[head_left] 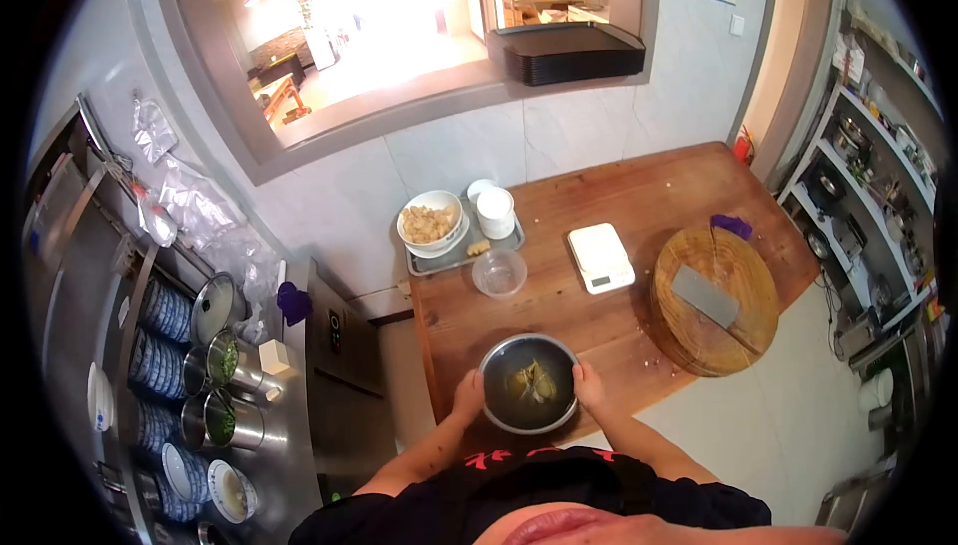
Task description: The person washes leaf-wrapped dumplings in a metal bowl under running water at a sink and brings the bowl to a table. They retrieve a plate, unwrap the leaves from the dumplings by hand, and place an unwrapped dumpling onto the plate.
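Note:
A round metal bowl (pixel 488 349) is at the front edge of the wooden table, held from both sides. Some yellowish-green food (pixel 532 381) lies in the middle of its dark inside; its kind I cannot make out. My left hand (pixel 468 394) grips the bowl's left rim, and my right hand (pixel 589 386) grips the right rim. Just behind the bowl stands a clear plastic tub (pixel 499 274). A white kitchen scale (pixel 602 259) sits behind and to the right of the bowl.
A thick round chopping board (pixel 689 345) carries a cleaver (pixel 705 295) at the right of the wooden table (pixel 559 208). A metal tray (pixel 427 267) bears a bowl of pale chunks (pixel 429 225) and white containers (pixel 495 213). Steel pots (pixel 251 427) and stacked bowls (pixel 165 310) fill the left counter.

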Motion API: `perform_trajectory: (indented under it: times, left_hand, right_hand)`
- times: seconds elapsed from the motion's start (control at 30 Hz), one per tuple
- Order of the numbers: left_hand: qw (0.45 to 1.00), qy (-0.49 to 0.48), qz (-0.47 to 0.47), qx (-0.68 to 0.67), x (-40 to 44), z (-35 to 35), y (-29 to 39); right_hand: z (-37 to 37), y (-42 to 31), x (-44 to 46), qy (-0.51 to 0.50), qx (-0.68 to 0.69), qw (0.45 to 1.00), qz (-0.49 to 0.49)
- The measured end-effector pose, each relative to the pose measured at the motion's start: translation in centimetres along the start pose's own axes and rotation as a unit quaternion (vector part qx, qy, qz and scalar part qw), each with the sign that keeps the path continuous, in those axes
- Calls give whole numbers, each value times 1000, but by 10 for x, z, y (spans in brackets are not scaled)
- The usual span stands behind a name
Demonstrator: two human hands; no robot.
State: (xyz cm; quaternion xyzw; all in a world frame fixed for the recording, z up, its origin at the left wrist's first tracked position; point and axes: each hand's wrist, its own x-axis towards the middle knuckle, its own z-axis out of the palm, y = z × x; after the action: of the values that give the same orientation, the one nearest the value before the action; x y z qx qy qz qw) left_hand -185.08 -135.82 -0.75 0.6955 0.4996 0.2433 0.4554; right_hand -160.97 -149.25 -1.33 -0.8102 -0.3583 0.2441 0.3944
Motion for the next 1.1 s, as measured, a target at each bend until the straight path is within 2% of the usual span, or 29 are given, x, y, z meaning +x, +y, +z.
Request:
perform_trajectory:
  times: [0.1,0.2,0.27,0.33,0.4,0.43,0.47,0.5,0.53,0.57,0.63,0.67,0.73,0.8,0.9,0.93,0.97,1.1]
  left_hand:
    - [999,-23,-19,-17,0,-6,4]
    - [998,-21,-34,-56,-1,-8,-11]
    - [997,5,-40,-72,-6,-6,-34]
    - [996,33,-59,-64,-32,-10,-54]
    - [992,46,-98,-64,-57,-7,-102]
    - [990,33,-126,-44,-87,-14,-71]
    - [988,19,-154,-25,-120,-22,-26]
    - [991,-9,-133,1,-135,-16,-49]
    - [993,-38,-112,27,-155,-8,-75]
    - [986,-103,-127,-32,-170,6,-96]
    - [961,-231,-155,-3,-193,26,-94]
    - [944,-286,-162,30,-202,37,-90]
    - [925,-335,-167,67,-211,54,-85]
    - [913,-362,-161,100,-213,70,-78]
    - [906,-378,-144,127,-211,87,-60]
    - [904,-381,-140,135,-210,90,-55]
    - [902,-386,-135,141,-207,93,-51]
    - [891,-407,-122,162,-195,100,-40]
  right_hand:
    - [-6,15,0,-20,230,973,13]
    - [-58,20,-31,-117,344,919,150]
    - [-77,53,-62,-79,332,917,204]
    - [-106,95,-109,-50,227,944,235]
    - [-120,190,-166,-13,109,968,224]
    - [-131,240,-200,-19,-130,977,168]
    - [-153,251,-238,-61,-201,957,198]
    - [-171,269,-273,-124,-258,924,253]
    - [-177,347,-322,-154,-207,940,222]
    - [-195,347,-349,-183,-244,909,283]
    - [-221,334,-376,-212,-272,867,359]
    - [-231,334,-380,-215,-277,859,373]
    - [-248,323,-372,-210,-284,854,382]
    - [-259,305,-349,-194,-291,862,367]
    - [-232,366,-306,-90,-283,900,319]
    - [-230,355,-288,-51,-257,918,298]
    - [-237,303,-269,-14,-236,921,309]
    - [-232,248,-228,-25,-199,962,185]
